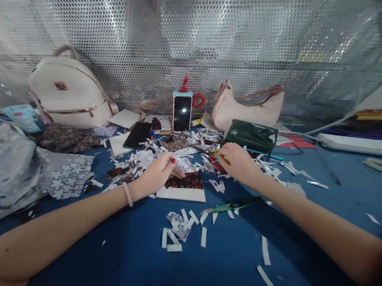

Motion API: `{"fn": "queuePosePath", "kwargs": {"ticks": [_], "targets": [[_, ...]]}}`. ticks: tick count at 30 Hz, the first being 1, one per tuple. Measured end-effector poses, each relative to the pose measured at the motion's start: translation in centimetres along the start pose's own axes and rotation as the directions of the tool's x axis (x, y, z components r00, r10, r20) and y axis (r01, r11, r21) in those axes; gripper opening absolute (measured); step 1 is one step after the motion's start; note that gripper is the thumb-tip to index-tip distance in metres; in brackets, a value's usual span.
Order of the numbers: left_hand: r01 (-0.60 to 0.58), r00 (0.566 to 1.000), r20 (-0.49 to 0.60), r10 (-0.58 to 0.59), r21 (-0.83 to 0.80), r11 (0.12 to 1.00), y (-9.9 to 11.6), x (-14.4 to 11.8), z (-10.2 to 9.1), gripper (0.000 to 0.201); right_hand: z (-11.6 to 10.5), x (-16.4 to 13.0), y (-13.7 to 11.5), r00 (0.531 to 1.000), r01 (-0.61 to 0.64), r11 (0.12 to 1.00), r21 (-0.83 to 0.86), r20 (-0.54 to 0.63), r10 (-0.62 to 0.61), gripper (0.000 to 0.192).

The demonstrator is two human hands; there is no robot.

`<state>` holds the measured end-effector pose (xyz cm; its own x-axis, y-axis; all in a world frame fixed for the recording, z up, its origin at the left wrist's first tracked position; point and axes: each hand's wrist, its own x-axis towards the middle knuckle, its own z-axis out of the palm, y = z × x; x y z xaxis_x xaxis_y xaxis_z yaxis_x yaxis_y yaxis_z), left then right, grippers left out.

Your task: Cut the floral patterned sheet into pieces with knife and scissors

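While left hand point(158, 173) pins the fabric-covered card point(183, 186) with curled fingers, right hand point(238, 161) pinches a yellow pencil point(221, 157) amid papery scraps.

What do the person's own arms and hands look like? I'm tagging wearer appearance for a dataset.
Both forearms are bare, with no sleeves in view. The left hand has red-painted nails, and its wrist carries a pale pink beaded bracelet. The right hand shows no ring, watch or glove.

Bright overhead light glares off the perforated metal screen point(250, 47) in white patches. Soft shadows fall under both forearms onto the blue table point(130, 260). Wide-angle distortion bends the edges, the right corners darken, and one patch is pixelated.
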<state>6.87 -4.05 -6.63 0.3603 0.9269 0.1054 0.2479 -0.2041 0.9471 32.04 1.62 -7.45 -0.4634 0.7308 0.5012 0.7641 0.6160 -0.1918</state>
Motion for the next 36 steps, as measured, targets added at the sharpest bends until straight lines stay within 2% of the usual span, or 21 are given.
{"fn": "queuePosePath", "kwargs": {"ticks": [5, 8, 9, 11, 13, 14, 16, 17, 19, 22, 24, 26, 29, 33, 36], "targets": [[-0.097, 0.994, 0.075, 0.085, 0.176, 0.980, 0.3, -0.3, -0.4, 0.009, -0.7, -0.2, -1.1, 0.998, 0.050, 0.998, -0.023, 0.031, -0.050, 0.014], [-0.210, 0.976, 0.134, 0.171, 0.375, 0.903, 0.8, -0.4, -0.9, 0.011, -1.1, -0.1, -2.4, 0.990, 0.124, 0.992, 0.003, 0.062, -0.124, 0.010], [-0.269, 0.963, 0.153, 0.223, 0.482, 0.834, 0.9, -0.5, -1.0, 0.011, -1.1, 0.0, -2.7, 0.986, 0.152, 0.988, 0.013, 0.070, -0.152, 0.013], [-0.406, 0.909, 0.236, 0.344, 0.684, 0.606, 1.3, -0.7, -1.2, 0.012, -0.9, 0.1, -3.1, 0.979, 0.189, 0.981, 0.042, 0.070, -0.192, 0.021], [-0.512, 0.833, 0.352, 0.426, 0.781, 0.357, 1.6, -0.8, -1.2, 0.013, -0.8, 0.1, -3.4, 0.977, 0.199, 0.974, 0.103, 0.050, -0.205, 0.019], [-0.545, 0.799, 0.396, 0.453, 0.796, 0.265, 1.8, -0.9, -1.2, 0.014, -0.8, 0.0, -3.5, 0.977, 0.198, 0.968, 0.154, 0.048, -0.207, 0.018], [-0.573, 0.757, 0.434, 0.489, 0.800, 0.177, 1.9, -1.0, -1.1, 0.014, -1.0, 0.0, -3.9, 0.974, 0.180, 0.937, 0.299, 0.078, -0.212, 0.022], [-0.577, 0.750, 0.434, 0.498, 0.798, 0.173, 1.9, -1.0, -1.0, 0.014, -1.2, -0.1, -4.2, 0.969, 0.166, 0.911, 0.378, 0.107, -0.221, 0.023], [-0.565, 0.768, 0.422, 0.481, 0.800, 0.201, 1.8, -1.0, -0.8, 0.014, -1.5, -0.2, -4.7, 0.957, 0.129, 0.852, 0.507, 0.161, -0.241, 0.025], [-0.487, 0.845, 0.362, 0.394, 0.825, 0.285, 1.6, -1.0, -0.6, 0.013, -1.6, -0.4, -5.3, 0.950, 0.089, 0.814, 0.574, 0.196, -0.243, 0.022], [-0.436, 0.881, 0.316, 0.351, 0.830, 0.347, 1.6, -1.0, -0.6, 0.013, -1.5, -0.7, -5.4, 0.961, 0.060, 0.823, 0.565, 0.190, -0.200, 0.017], [-0.413, 0.897, 0.291, 0.332, 0.818, 0.400, 1.7, -1.0, -0.5, 0.013, -1.3, -1.0, -5.4, 0.975, 0.036, 0.841, 0.540, 0.167, -0.149, 0.013], [-0.411, 0.905, 0.288, 0.313, 0.782, 0.468, 1.7, -1.1, -0.4, 0.014, -1.3, -1.4, -5.3, 0.981, 0.036, 0.869, 0.493, 0.150, -0.125, 0.009], [-0.392, 0.920, 0.286, 0.269, 0.713, 0.581, 1.4, -1.1, -0.3, 0.015, -1.4, -1.8, -5.6, 0.979, 0.079, 0.897, 0.434, 0.138, -0.152, 0.010], [-0.378, 0.925, 0.286, 0.250, 0.638, 0.671, 1.0, -1.0, -0.3, 0.015, -1.4, -2.0, -5.6, 0.988, 0.065, 0.912, 0.405, 0.105, -0.117, 0.010]]}}
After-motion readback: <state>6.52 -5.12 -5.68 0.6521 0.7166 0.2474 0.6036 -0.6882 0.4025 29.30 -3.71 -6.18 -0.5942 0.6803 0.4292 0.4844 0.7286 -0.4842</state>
